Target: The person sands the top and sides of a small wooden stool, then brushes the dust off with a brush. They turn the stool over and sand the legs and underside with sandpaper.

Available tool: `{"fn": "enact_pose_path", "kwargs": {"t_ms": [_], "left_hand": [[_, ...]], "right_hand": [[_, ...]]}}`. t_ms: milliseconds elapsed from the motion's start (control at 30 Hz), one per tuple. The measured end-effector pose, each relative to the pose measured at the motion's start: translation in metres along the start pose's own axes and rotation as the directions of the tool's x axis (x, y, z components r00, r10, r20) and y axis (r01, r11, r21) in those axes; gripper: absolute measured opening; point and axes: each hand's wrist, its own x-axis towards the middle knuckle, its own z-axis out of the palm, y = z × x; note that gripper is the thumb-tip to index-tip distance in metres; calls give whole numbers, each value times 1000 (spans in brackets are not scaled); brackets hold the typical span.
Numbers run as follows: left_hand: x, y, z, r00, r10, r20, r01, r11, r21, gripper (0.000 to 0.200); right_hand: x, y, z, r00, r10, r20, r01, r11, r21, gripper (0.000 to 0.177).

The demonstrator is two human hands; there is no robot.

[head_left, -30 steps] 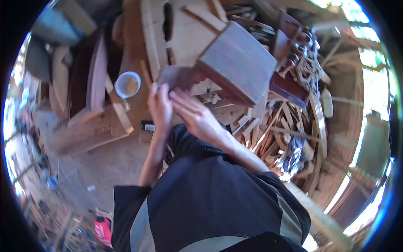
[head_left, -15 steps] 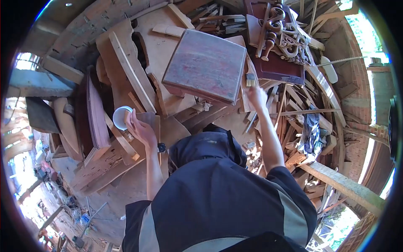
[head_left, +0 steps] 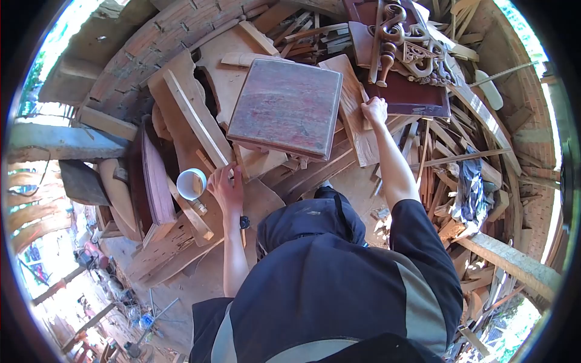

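My left hand [head_left: 226,189] is open, fingers apart, just right of a white cup [head_left: 191,184]. Something brown shows inside the cup, which sits among wood planks. My right hand [head_left: 375,111] has its fingers curled at a light strip of wood along the right edge of a flat board [head_left: 353,100]. What it holds is hidden, and the brush seen earlier cannot be made out. Between the hands stands a square wooden stool or small table [head_left: 284,109] with a worn reddish-grey top.
Carved wooden pieces [head_left: 392,45] lie on a dark red panel [head_left: 417,100] at the upper right. Scrap wood [head_left: 433,157] is heaped along the right, with a crumpled dark plastic sheet [head_left: 471,187]. A curved purplish board [head_left: 156,175] stands at left.
My left hand has drawn right, away from the cup. My right hand has moved up, and the brush no longer shows. The stool top appears farther left of the board. The whole view has shifted.
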Motion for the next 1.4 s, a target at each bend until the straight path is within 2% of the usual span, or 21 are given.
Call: {"fn": "enact_pose_path", "kwargs": {"t_ms": [67,167,267,333,367,433,500,567,633,700,833,933,967,1033,1067,1100,1167,1200,1300,1333,1400], "left_hand": [[-10,-1,9,998,-62,24,64,995,-83,21],[-18,17,8,987,-150,52,157,968,-197,28],[-16,55,8,970,-242,5,228,909,-350,35],[-20,82,14,932,-363,22,296,722,-625,50],[-23,98,18,926,-377,9,303,728,-615,50],[-30,130,25,934,-356,-46,261,763,-592,51],[-42,146,48,919,-392,-32,270,687,-675,59],[-49,168,63,957,-285,-59,189,763,-618,71],[-56,187,74,958,-273,-86,175,795,-581,79],[-56,199,78,959,-260,-113,161,826,-541,87],[-43,209,80,927,-346,-145,234,835,-499,98],[-36,210,83,883,-457,-108,302,729,-614,100],[-36,211,83,880,-461,-119,299,729,-616,100],[-35,211,82,885,-455,-96,309,731,-608,101],[-35,208,84,884,-456,-103,307,733,-607,101],[-36,204,87,893,-437,-107,289,739,-608,101],[-40,198,93,899,-423,-115,271,743,-611,102],[-41,197,94,893,-435,-112,294,754,-587,102],[-40,194,97,890,-440,-121,301,765,-570,102],[-40,193,98,895,-430,-120,291,764,-576,103],[-40,193,98,897,-418,-146,281,792,-542,99]], "right_hand": [[11,4,6,997,20,79,-26,997,71,30],[8,5,2,991,-98,95,89,991,96,30],[-2,-2,-30,940,-307,149,249,916,315,32],[-11,-5,-53,915,-367,166,119,641,758,18],[-27,-17,-82,915,-385,117,63,426,903,13],[-50,-35,-120,901,-394,-181,287,232,929,10],[-74,-56,-148,891,-345,-294,406,318,857,10],[-84,-66,-154,675,-468,-570,719,243,651,13],[-115,-70,-174,684,-660,-312,553,188,812,16],[-136,-63,-186,578,-802,-151,449,158,880,15],[-123,-56,-176,422,-790,-446,566,-155,810,16],[-104,-64,-166,646,-558,-521,690,135,711,14],[-103,-63,-167,638,-563,-525,694,124,710,14],[-107,-61,-172,552,-790,-267,367,-57,928,12],[-110,-57,-175,494,-864,-99,149,-28,988,13],[-109,-58,-177,490,-866,-102,149,-32,988,13],[-107,-64,-181,451,-791,-414,643,-33,765,16],[-107,-69,-177,509,-699,-503,732,45,679,17],[-104,-68,-182,473,-790,-390,603,-32,797,14],[-104,-64,-178,413,-890,-194,314,-61,948,14],[-105,-63,-182,339,-914,-223,375,-86,923,14]]}}
